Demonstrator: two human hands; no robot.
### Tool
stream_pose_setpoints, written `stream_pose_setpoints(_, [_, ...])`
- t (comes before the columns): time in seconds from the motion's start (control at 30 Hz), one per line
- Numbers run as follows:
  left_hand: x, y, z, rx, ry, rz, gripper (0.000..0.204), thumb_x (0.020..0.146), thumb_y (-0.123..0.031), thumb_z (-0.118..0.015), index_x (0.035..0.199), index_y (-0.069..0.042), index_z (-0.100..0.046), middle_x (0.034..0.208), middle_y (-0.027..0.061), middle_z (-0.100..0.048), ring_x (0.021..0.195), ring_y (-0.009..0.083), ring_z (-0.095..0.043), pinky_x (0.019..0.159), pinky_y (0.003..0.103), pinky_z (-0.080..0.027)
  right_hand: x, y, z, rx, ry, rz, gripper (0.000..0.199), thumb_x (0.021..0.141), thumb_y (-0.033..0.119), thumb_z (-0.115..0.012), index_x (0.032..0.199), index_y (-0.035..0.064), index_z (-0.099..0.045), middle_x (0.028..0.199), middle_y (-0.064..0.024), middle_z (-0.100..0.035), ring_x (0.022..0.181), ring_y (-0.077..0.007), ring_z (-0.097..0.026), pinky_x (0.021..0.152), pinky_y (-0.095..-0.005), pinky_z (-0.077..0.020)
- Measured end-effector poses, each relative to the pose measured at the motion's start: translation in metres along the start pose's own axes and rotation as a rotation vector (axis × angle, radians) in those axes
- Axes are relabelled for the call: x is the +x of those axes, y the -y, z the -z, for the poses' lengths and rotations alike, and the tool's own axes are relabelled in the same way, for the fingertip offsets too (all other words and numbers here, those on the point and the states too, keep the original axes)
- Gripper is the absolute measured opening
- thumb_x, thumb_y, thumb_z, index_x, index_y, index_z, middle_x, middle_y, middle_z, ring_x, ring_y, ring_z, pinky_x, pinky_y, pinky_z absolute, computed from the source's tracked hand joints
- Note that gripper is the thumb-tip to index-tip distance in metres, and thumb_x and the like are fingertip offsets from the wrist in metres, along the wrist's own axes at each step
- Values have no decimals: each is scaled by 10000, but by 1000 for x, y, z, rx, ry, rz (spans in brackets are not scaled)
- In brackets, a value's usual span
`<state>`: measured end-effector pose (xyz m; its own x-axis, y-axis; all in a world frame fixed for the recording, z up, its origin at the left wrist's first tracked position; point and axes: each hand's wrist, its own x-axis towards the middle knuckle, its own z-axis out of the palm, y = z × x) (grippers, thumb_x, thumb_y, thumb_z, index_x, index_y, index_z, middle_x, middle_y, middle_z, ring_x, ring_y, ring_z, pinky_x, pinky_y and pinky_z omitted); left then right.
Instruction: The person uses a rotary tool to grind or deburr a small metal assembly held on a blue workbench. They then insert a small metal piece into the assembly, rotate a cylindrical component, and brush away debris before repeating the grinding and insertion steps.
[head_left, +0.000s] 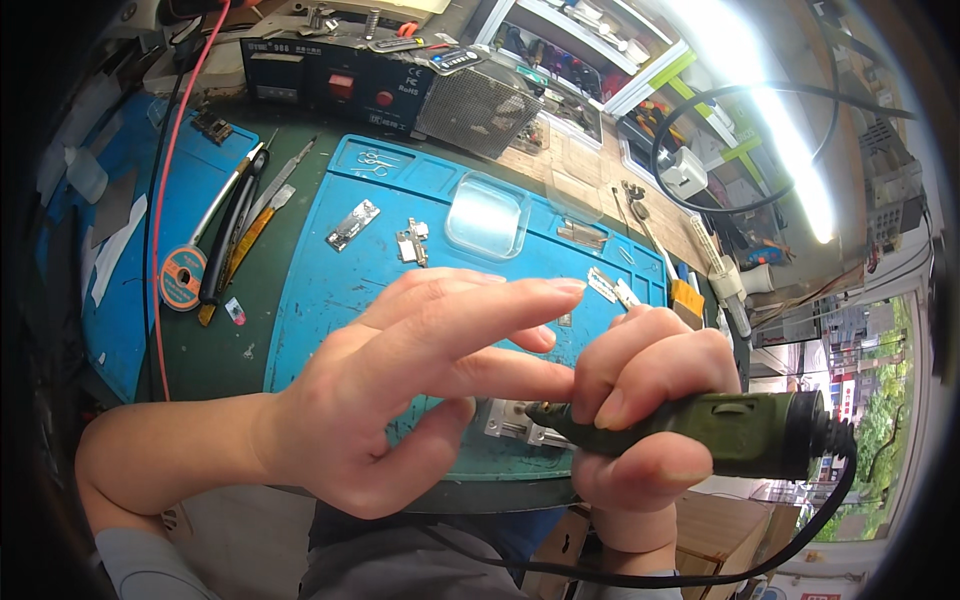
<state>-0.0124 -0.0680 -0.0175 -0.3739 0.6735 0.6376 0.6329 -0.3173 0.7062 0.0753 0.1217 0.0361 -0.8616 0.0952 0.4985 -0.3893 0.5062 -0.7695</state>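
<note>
My right hand (pixel 655 370) grips a green rotary tool (pixel 750 435) with a black tip and a black cord at its rear. The tool lies nearly level, its tip pointing left. Under that tip sits a small silver metal clamp (pixel 505 420) on the blue work mat (pixel 310 325); what the clamp holds is mostly hidden. My left hand (pixel 390 370) hovers over the mat, fingers apart, with nothing visible in it. One of its fingers reaches to the knuckles of my right hand, next to the front of the tool.
Small circuit boards (pixel 352 225) and a clear plastic tray (pixel 488 215) lie farther back on the mat. At left are tweezers and knives (pixel 245 230), a solder spool (pixel 184 277) and a red wire (pixel 157 230). A black box with a red switch (pixel 340 87) stands behind.
</note>
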Motion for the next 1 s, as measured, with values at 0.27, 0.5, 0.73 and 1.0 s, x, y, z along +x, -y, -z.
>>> stream_pose_setpoints(0.27, [-1, 1, 0, 9, 0, -5, 884, 732, 150, -489, 1599, 146, -318, 1276, 196, -784, 1317, 346, -651, 1191, 522, -378, 0, -2, -1, 4, 3, 14, 722, 944, 873, -535, 876, 156, -497, 652, 29, -542, 560, -72, -427, 612, -257, -326])
stream_pose_setpoints(0.5, [-1, 0, -1, -1, -16, -1, 872, 731, 164, -478, 1591, 151, -336, 1271, 217, -778, 1320, 345, -648, 1187, 514, -390, 0, -2, -1, 5, -1, 16, 720, 939, 874, -541, 877, 157, -498, 652, 27, -547, 557, -72, -427, 615, -260, -329])
stream_pose_setpoints(0.73, [-2, 0, 0, -12, -26, -2, 857, 731, 173, -465, 1582, 156, -361, 1275, 224, -772, 1323, 337, -641, 1185, 507, -402, 0, -3, -3, 41, -2, 40, 719, 929, 871, -566, 879, 156, -502, 654, 26, -551, 554, -74, -428, 617, -261, -331])
stream_pose_setpoints(1.0, [-1, -2, -2, -23, -45, 14, 847, 721, 174, -462, 1564, 153, -394, 1246, 205, -785, 1319, 335, -638, 1187, 510, -401, 1, -4, 0, 64, 30, 63, 669, 912, 808, -632, 890, 146, -535, 698, 3, -583, 584, -98, -473, 619, -276, -362])
